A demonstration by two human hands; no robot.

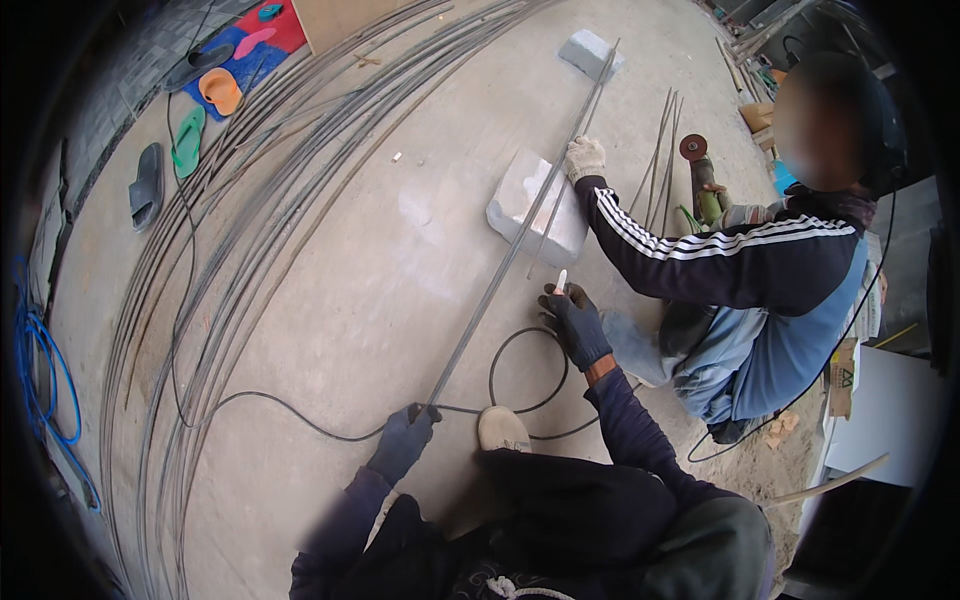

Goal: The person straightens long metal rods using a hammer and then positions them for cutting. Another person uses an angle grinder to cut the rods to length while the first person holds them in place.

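Observation:
My left hand [405, 440], in a dark glove, is closed around the near end of long thin steel rods [478, 310]. They run away from me across a pale concrete block [520, 195] to a smaller block [590, 52]. My right hand [578, 325], also gloved, pinches a short white stick [562, 279] that looks like chalk, its tip up, close to the right of the rods. A co-worker's white-gloved hand [584, 158] presses on the rods beyond the large block. The co-worker's other hand holds an angle grinder [708, 185] with a reddish disc.
A bundle of long bent steel rods [250, 190] curves along the floor on the left. Shorter rods [660, 160] lie near the grinder. A black cable [290, 402] loops past my shoe [502, 429]. Sandals [147, 185] and blue hose [45, 360] lie far left.

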